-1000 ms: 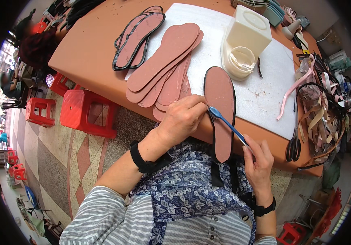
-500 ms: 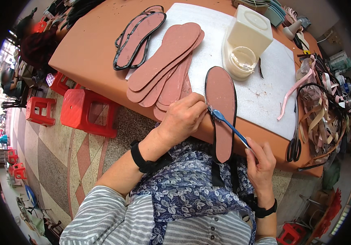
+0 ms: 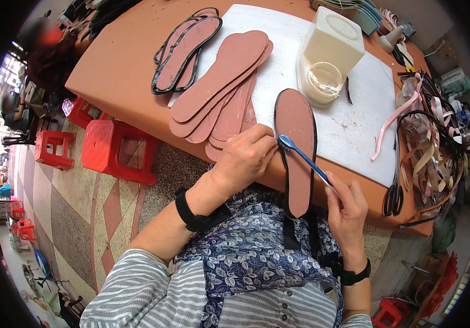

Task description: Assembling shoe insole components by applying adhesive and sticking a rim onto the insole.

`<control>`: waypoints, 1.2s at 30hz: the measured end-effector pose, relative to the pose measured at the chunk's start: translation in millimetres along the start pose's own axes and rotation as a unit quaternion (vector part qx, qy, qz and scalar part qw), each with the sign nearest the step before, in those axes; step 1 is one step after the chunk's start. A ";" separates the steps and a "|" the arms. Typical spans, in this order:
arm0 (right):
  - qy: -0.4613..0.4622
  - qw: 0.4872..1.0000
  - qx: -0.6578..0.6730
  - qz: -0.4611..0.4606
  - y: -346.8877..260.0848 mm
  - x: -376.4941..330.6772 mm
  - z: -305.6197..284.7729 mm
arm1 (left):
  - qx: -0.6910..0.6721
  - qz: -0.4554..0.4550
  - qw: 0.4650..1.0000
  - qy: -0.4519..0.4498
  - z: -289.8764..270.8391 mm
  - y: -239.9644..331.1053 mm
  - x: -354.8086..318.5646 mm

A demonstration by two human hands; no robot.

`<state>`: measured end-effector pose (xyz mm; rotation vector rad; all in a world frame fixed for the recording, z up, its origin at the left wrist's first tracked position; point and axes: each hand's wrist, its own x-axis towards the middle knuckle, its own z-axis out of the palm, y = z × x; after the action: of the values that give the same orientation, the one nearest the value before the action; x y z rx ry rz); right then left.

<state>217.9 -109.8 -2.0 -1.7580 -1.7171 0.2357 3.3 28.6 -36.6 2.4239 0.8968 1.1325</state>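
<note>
Head view: a fanned stack of pink insoles [image 3: 218, 82] occupies upper centre; black-handled scissors [image 3: 393, 201] and ribbon scraps [image 3: 434, 150] lie at right. The cream dispenser [image 3: 336, 41], upper right, has a round cup [image 3: 321, 97] containing whitish residue. The working insole [image 3: 295, 117], right of centre, is pink, black-edged. Left hand [image 3: 244, 156]: fingers closed at its left edge (hold hidden). Right hand [image 3: 348, 210]: closed around a blue tool [image 3: 305, 157].
</note>
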 end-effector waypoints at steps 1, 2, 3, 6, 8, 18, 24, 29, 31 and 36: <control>0.002 1.000 -0.002 -0.003 0.2 2.0 1.4 | -0.001 0.001 1.000 0.001 0.1 -0.1 -0.3; 0.004 1.000 -0.005 -0.006 0.6 4.2 2.6 | -0.001 0.000 1.000 0.001 0.2 0.1 -0.4; 0.003 1.000 -0.004 -0.006 1.4 6.9 3.8 | 0.000 0.000 1.000 0.004 0.3 0.5 -0.3; 0.013 1.000 -0.007 -0.023 1.7 15.5 7.1 | 0.000 0.002 1.000 0.008 0.4 0.7 -0.1; 0.019 0.999 0.015 -0.028 -0.3 19.4 9.2 | -0.002 0.005 1.000 0.009 0.8 0.5 -0.1; -0.004 1.000 0.000 0.002 3.5 -1.6 -3.4 | 0.000 0.004 1.000 0.010 1.1 0.3 -0.2; -0.014 1.000 0.007 0.014 1.9 -21.9 -10.4 | -0.001 0.010 1.000 0.012 1.6 0.3 0.7; -0.022 1.000 0.018 0.011 5.3 -30.4 -13.7 | 0.003 0.012 1.000 0.009 2.0 -0.3 0.7; -0.025 0.999 0.021 0.016 4.5 -32.0 -16.3 | 0.005 0.013 1.000 0.006 1.3 0.3 1.0; -0.022 0.998 0.034 0.044 5.1 -25.6 -24.1 | 0.002 0.020 1.000 0.009 1.2 -0.5 0.2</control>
<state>232.3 -141.4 5.5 -1.7913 -1.6450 0.3706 4.2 29.1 -37.6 2.4489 0.8601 1.1704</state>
